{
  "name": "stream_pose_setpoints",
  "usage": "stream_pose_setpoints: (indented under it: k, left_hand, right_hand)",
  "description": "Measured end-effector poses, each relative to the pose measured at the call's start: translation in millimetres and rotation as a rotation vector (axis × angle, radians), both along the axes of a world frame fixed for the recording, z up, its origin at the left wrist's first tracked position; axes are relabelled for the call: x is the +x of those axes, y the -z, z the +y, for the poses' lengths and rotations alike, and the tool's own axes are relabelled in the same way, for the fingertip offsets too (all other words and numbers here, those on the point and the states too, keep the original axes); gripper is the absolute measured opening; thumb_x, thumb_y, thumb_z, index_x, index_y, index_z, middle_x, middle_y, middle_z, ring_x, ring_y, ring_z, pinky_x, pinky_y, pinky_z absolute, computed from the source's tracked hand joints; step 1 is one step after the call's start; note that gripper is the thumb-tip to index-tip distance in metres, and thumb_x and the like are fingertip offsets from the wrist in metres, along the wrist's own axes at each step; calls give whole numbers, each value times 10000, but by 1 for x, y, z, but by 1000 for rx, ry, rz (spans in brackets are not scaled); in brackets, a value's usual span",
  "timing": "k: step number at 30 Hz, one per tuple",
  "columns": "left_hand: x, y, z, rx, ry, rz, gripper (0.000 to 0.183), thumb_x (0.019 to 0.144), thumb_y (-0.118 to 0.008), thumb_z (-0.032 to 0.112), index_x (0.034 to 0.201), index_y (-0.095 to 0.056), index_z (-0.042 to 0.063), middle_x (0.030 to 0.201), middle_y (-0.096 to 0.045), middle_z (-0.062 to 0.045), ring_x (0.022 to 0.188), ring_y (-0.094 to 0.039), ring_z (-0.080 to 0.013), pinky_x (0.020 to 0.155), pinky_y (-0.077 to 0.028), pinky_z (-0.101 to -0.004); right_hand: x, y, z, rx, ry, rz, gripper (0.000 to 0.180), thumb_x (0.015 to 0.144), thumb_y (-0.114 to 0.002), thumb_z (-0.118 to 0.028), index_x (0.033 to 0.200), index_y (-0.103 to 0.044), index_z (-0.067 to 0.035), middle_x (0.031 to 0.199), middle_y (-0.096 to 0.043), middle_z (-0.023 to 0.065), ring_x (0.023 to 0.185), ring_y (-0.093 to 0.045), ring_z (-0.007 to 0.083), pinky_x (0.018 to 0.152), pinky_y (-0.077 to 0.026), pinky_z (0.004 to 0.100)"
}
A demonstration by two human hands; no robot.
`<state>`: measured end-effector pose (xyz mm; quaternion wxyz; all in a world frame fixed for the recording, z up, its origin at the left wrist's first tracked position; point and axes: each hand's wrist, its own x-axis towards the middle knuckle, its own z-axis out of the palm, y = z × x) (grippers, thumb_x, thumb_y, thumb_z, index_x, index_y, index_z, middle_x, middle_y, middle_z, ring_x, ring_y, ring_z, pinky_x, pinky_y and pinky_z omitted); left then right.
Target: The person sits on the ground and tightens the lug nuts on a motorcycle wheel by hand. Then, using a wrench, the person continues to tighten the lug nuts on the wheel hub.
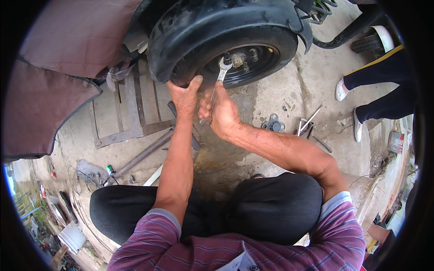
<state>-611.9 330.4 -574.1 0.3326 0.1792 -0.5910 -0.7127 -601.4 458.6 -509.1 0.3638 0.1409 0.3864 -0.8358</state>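
Note:
My right hand (222, 111) grips a steel combination wrench (223, 69) by its shank. The wrench's open-end head sits at a wheel nut (226, 58) left of the center hub (238, 60); how far the jaw fits around it I cannot tell. Against the lower left of the black tire (200, 64), my left hand (185, 93) presses with its thumb up and its fingers hidden under the tread. More studs with nuts (253, 54) stand around the hub in the dark steel rim (268, 67). A black fender (217, 20) arches over the wheel.
Left of me lie a rusty metal frame (135, 101) and a long pipe (145, 152). A flanged hub part (273, 123) and several tools (307, 127) rest on the concrete at right. Another person's legs (383, 84) are farther right. A maroon cover (74, 44) hangs at upper left.

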Motion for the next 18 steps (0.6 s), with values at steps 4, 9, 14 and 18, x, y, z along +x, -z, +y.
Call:
stream_pose_setpoints:
  k: [4, 9, 14, 18]
  left_hand:
    - [1, -10, -3, -72, -11, -26, 1032, 763, -1005, 247, 1570, -425, -33, 1516, -582, -175, 1391, -567, -288, 1243, -405, -419]
    - [0, -10, -2, -66, -1, -20, 1017, 765, -999, 262, 1564, -440, -27, 1520, -582, -170, 1389, -569, -289, 1235, -406, -416]
    - [1, -16, -4, -164, -46, -55, 978, 762, -990, 240, 1549, -472, -22, 1510, -593, -168, 1379, -577, -289, 1233, -407, -413]
    - [0, -27, -2, -88, -2, 5, 936, 757, -984, 203, 1529, -505, -18, 1488, -613, -165, 1361, -590, -285, 1223, -417, -415]
  right_hand:
    - [1, -3, 11, -36, -82, -105, 478, 1190, -396, -521, 986, -550, -117, 720, -477, 0, 620, -464, 159, 671, -434, 374]
    - [10, 11, 66, 466, -472, 90, 500, 1186, -432, -507, 1021, -627, -77, 746, -555, 23, 620, -520, 188, 672, -488, 386]
    - [-67, -48, 130, 1352, -809, 1165, 392, 1152, -512, -361, 1068, -687, -20, 779, -726, 168, 710, -739, 354, 712, -605, 514]
    - [-90, -116, 134, 1633, -718, 1633, 284, 1074, -611, -281, 1033, -713, -19, 868, -786, 219, 830, -793, 425, 761, -618, 535]
